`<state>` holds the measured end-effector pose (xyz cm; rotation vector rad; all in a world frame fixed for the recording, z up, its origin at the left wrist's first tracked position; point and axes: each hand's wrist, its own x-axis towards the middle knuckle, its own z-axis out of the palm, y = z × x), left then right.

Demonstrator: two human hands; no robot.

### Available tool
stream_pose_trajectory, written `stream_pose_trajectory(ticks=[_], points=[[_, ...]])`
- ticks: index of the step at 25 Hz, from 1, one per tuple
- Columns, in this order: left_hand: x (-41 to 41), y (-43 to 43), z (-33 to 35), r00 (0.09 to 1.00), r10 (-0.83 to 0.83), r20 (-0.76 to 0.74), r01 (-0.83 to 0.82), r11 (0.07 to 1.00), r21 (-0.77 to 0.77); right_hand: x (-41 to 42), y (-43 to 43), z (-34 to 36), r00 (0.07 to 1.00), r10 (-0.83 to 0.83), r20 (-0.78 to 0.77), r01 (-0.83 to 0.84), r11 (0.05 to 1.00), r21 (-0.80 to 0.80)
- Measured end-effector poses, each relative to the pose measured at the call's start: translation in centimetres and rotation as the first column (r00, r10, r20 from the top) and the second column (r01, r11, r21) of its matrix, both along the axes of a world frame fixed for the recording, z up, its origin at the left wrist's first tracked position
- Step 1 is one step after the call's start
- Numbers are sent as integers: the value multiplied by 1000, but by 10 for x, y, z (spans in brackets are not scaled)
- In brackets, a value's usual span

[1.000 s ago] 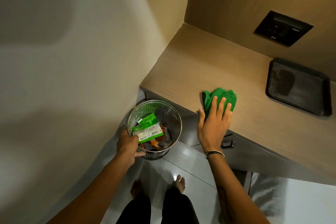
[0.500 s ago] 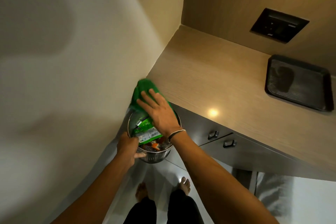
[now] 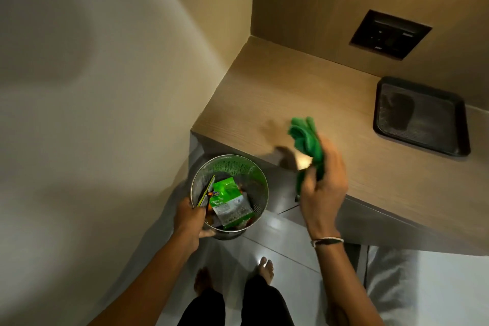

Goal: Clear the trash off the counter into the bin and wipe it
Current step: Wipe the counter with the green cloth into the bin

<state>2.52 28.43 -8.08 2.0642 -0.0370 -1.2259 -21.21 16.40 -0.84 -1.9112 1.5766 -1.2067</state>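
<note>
Wooden counter (image 3: 277, 92) fills the upper right, black tray (image 3: 461, 124) on it. Since a moment ago, the right hand (image 3: 324, 188) has lifted the green cloth (image 3: 308, 140) off the bin (image 3: 260, 180), clutching it, blurred. Left hand (image 3: 189, 219) grips the bin's rim; wrappers (image 3: 229, 202) inside.

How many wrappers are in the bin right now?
2 clearly: a green snack packet lying in the metal bin, a yellow-edged wrapper by the left hand. More may lie underneath.

There was one metal bin (image 3: 229, 194), one green cloth (image 3: 308, 140), one black tray (image 3: 420, 115), one wall socket panel (image 3: 390, 34), and two hands.
</note>
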Motion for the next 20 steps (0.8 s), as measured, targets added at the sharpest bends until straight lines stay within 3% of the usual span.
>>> stream_pose_trajectory(ticks=[2,3,5,7,10,13,15,20], points=[[2,2,-1,1000,5,-15,-5,1000,-5,-19,-23,-1,969,-99,-226,134,980,144],[2,2,-3,1000,3,-21,-3,1000,-9,-23,-31,-8,918,-77,-389,190,946,262],[5,3,-8,999,23,-33,-23,1000,-11,-19,-43,-26,781,-22,-625,284,903,323],[11,4,-14,998,45,-43,-46,999,-13,-7,-61,-37,736,-35,-676,300,912,278],[21,5,-16,997,75,-35,-76,997,-10,26,-103,-35,770,-11,-638,278,906,320],[29,5,-15,995,92,-47,-93,995,-18,96,-134,-35,773,128,-622,145,918,369],[32,6,-13,992,118,-54,-119,993,-21,151,-123,-35,741,277,-611,-47,930,365],[36,8,-9,982,174,-78,-177,984,-27,192,-58,-40,515,551,-657,-490,818,302]])
